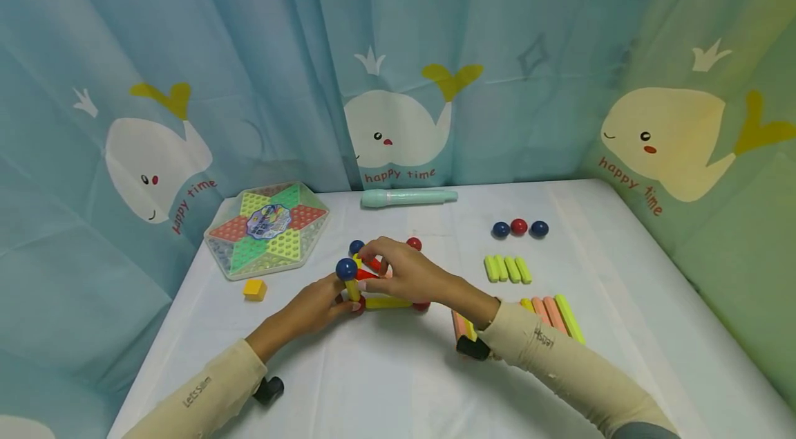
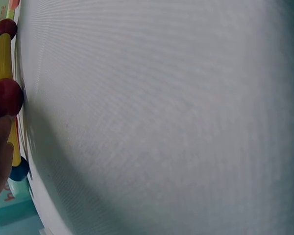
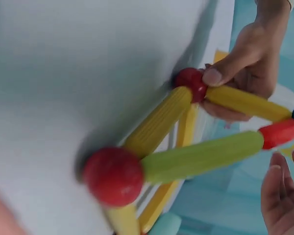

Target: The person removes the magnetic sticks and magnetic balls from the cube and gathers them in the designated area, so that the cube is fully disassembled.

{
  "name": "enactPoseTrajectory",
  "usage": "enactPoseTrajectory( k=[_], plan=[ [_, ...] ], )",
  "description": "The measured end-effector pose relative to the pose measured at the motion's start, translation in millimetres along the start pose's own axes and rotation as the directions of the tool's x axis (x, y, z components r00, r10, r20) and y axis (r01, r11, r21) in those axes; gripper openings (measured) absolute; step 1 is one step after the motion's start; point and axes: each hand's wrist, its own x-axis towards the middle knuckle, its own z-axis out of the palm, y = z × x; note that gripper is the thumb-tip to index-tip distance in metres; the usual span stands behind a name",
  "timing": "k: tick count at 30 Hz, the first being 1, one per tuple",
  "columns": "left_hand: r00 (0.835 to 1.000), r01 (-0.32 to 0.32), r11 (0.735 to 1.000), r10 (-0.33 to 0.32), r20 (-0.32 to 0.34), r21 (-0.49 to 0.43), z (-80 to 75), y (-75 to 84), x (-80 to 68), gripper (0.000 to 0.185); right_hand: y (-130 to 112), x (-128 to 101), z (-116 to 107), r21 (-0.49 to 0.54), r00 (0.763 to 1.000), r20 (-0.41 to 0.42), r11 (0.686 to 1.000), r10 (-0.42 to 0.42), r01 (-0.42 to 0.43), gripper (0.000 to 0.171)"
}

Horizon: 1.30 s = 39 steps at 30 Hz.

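Observation:
A frame of magnetic sticks and balls stands on the white table. My left hand point(image 1: 314, 305) grips its near-left corner, thumb against a red ball point(image 3: 190, 84). From that ball a yellow stick point(image 3: 250, 102) rises to a blue ball point(image 1: 346, 269). A red stick point(image 3: 280, 133) meets the blue ball and lines up with a lime stick point(image 3: 206, 155), which runs to another red ball point(image 3: 113, 176). My right hand point(image 1: 407, 272) hovers over the frame, thumb and fingers apart; in the right wrist view its fingertips point(image 3: 273, 178) sit near the red stick, holding nothing.
Several short lime sticks point(image 1: 508, 269), longer sticks point(image 1: 553, 318) and three loose balls point(image 1: 519, 227) lie to the right. A hexagonal star-patterned game board point(image 1: 267, 230) and a yellow cube point(image 1: 255, 289) are at left. A mint-green wand-like object point(image 1: 408, 198) lies by the curtain.

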Motion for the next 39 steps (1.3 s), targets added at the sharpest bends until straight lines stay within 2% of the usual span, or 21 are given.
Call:
enactPoseTrajectory(
  k=[4, 8, 17, 39],
  plan=[
    [1.000, -0.006, 1.000, 0.006, 0.005, -0.027, -0.2, -2.2, -0.7, 0.045, -8.4, 13.2, 7.3, -0.122, 0.999, -0.022, 0.992, -0.042, 0.039, 0.054],
    [1.000, 0.000, 0.999, 0.001, 0.007, -0.048, -0.4, -2.7, -1.0, 0.049, -11.3, 23.1, 10.8, -0.171, 0.997, -0.004, 0.982, -0.081, 0.079, 0.054],
    [1.000, -0.006, 1.000, 0.006, 0.003, -0.014, -0.2, -1.5, -1.5, 0.053, -11.4, 31.1, 10.1, -0.154, 0.992, 0.062, 0.981, -0.106, 0.115, 0.036],
    [1.000, 0.005, 1.000, -0.005, 0.006, -0.028, -0.1, -0.9, -2.2, 0.059, -16.8, 36.3, 6.0, -0.247, 0.984, 0.127, 0.956, -0.127, 0.156, 0.030]
  ],
)
